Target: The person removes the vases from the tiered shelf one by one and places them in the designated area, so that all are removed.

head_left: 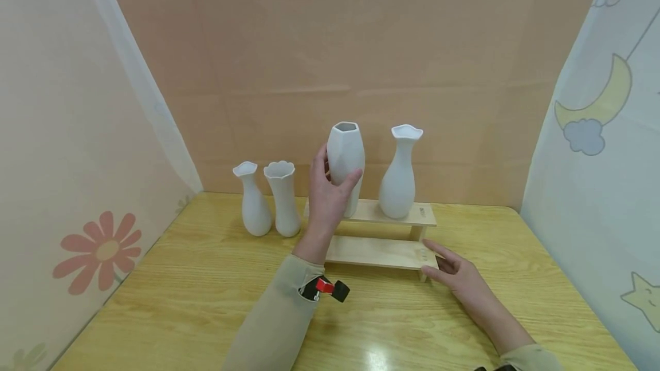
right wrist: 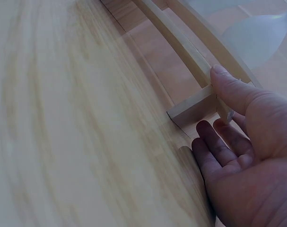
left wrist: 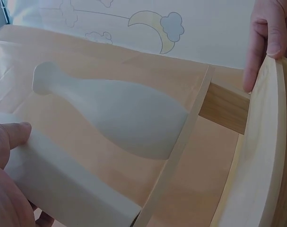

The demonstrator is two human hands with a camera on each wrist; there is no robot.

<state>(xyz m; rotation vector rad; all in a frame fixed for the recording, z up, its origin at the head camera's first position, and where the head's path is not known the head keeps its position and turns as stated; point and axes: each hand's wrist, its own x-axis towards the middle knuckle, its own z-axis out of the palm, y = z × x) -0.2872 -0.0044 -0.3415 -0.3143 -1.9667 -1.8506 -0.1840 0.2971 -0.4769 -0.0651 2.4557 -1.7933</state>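
Note:
My left hand point(head_left: 328, 199) grips a tall white faceted vase point(head_left: 346, 150) around its side, upright over the upper board of a two-step wooden stand point(head_left: 378, 252). In the left wrist view the vase's base point(left wrist: 119, 205) is at the edge of that board; whether it bears on it I cannot tell. On the same board, to the right, stands a white vase with a flared wavy rim point(head_left: 399, 185). At the right end of the lower board, my right hand point(head_left: 460, 279) holds the stand, thumb at the front edge and index finger behind.
Left of the stand, two more white vases stand on the wooden table: a narrow-necked one point(head_left: 255, 208) and one with a scalloped rim point(head_left: 285, 199). A peach cloth point(head_left: 350, 44) hangs behind, and patterned sheets point(head_left: 582, 188) flank both sides.

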